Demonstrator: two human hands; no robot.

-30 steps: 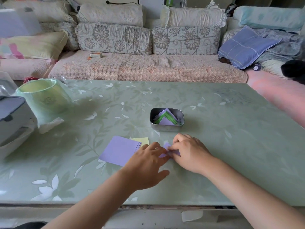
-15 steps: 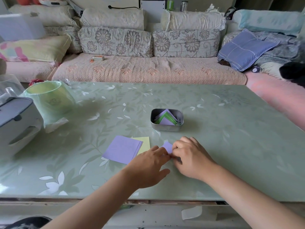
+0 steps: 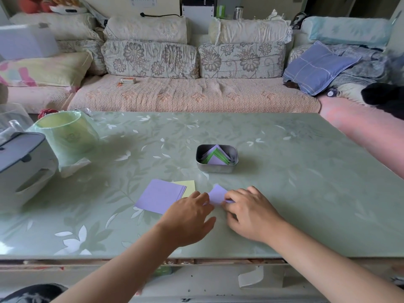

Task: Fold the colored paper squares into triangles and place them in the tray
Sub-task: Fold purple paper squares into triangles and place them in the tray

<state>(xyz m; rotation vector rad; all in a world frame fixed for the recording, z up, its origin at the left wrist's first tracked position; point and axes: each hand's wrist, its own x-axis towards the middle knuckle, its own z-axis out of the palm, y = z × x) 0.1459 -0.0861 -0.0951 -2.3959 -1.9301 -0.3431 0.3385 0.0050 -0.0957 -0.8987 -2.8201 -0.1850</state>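
**Now pressing and pinching one purple paper square, low on the bench**

Nearest, reaching in over the near edge of the bench with two bare forearms. Just beyond, meeting with both hands at a purple paper square lying partly lifted on the bench top. Pressing its left edge with the left hand, fingers stretched forward and fairly flat, thumb splayed out to the right and off the paper. Pinching its right corner with the right hand, fingers curled in over the sheet; hiding the fold line itself, so cannot tell how far folded.

Left of the hands, just beside the left one: a stack of purple squares, lying flat, overlapping a yellow square tucked under its far right edge.

Farther in, near the middle of the bench and apart from the hands: a small metal tray, holding folded triangles in purple and green, points toward the far side.

At far left on the bench: a grey-and-white appliance, and behind it a pale green bin with a plastic liner.

Beyond the bench: a sofa with floral cushions and, at far right, a blue pillow.
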